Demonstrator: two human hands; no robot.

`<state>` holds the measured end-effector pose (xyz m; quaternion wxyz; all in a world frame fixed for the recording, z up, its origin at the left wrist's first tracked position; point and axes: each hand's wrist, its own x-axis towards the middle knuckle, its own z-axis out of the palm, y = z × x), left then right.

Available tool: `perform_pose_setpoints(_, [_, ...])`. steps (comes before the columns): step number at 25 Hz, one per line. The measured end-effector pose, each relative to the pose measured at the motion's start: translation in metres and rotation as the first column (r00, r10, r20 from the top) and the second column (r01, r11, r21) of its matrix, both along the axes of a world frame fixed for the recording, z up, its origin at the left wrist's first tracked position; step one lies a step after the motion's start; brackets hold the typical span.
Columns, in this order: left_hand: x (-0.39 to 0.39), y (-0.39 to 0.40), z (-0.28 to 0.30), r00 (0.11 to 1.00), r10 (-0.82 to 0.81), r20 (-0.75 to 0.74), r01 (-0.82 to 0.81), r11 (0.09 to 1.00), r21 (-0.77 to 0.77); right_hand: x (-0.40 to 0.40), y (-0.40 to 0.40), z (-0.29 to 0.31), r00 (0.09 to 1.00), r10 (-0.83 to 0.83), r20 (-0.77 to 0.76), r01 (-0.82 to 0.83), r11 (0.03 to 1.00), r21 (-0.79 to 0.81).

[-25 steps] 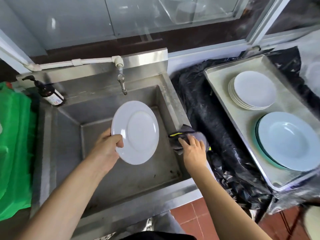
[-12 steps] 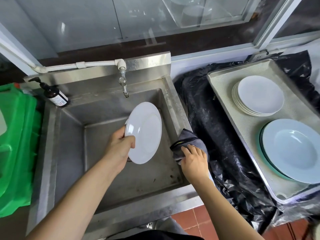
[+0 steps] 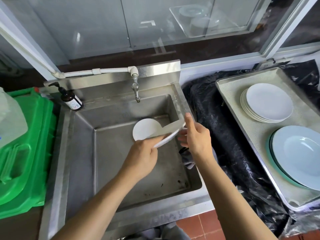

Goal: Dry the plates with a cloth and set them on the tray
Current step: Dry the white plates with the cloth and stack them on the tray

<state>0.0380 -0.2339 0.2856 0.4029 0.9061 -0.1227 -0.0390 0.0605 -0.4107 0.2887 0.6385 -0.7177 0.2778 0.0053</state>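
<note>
A white plate (image 3: 147, 130) is held tilted, almost flat, over the steel sink (image 3: 112, 161). My left hand (image 3: 143, 156) grips its near left rim. My right hand (image 3: 197, 137) has come to the plate's right rim, thumb above and fingers below it. The grey cloth (image 3: 187, 160) lies on the sink's right edge, partly hidden under my right wrist, with no hand on it. At the right, the metal tray (image 3: 303, 116) carries a stack of white plates (image 3: 268, 101) and larger pale blue plates (image 3: 301, 158).
A tap (image 3: 136, 90) hangs over the sink's back, with a brown pump bottle (image 3: 71, 99) to its left. A green plastic crate (image 3: 26, 153) stands left of the sink. Black plastic sheeting (image 3: 216, 132) covers the counter between sink and tray.
My right hand let go of the cloth and rose to the plate's right rim. The left hand turned the plate from upright to nearly flat and moved it right.
</note>
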Motion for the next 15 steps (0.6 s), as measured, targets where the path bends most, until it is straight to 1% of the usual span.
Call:
perform_pose_setpoints(3, [-0.010,0.012,-0.001,0.989,-0.129,0.067,0.120,0.984,0.133,-0.007,0.008,0.001,0.992,0.009,-0.127,-0.015,0.999,-0.049])
perform_pose_setpoints(5, [-0.015,0.024,-0.001,0.981,-0.172,0.086,0.157,0.975,0.155,-0.018,0.015,-0.003,0.986,-0.002,-0.166,0.000,1.000,-0.009])
perform_pose_setpoints(8, [-0.019,0.045,0.001,0.990,-0.103,0.101,0.090,0.987,0.133,-0.032,0.026,-0.011,0.985,-0.092,-0.145,0.104,0.992,0.073])
perform_pose_setpoints(9, [-0.020,0.052,0.001,0.990,-0.078,0.118,0.060,0.988,0.145,-0.036,0.028,-0.013,0.984,-0.111,-0.138,0.120,0.991,0.060])
perform_pose_setpoints(11, [-0.022,0.067,0.001,0.987,-0.047,0.152,0.023,0.987,0.157,-0.044,0.031,-0.016,0.984,-0.137,-0.115,0.136,0.991,-0.016])
perform_pose_setpoints(12, [-0.021,0.073,-0.001,0.988,-0.023,0.151,0.002,0.990,0.138,-0.048,0.032,-0.016,0.985,-0.151,-0.089,0.147,0.988,-0.042])
perform_pose_setpoints(14, [-0.018,0.082,-0.003,0.992,0.071,0.100,-0.074,0.997,0.027,-0.055,0.032,-0.014,0.984,-0.172,-0.042,0.170,0.984,-0.050])
perform_pose_setpoints(15, [-0.016,0.084,-0.003,0.990,0.136,0.047,-0.134,0.990,-0.049,-0.059,0.033,-0.012,0.982,-0.187,-0.033,0.186,0.982,-0.038])
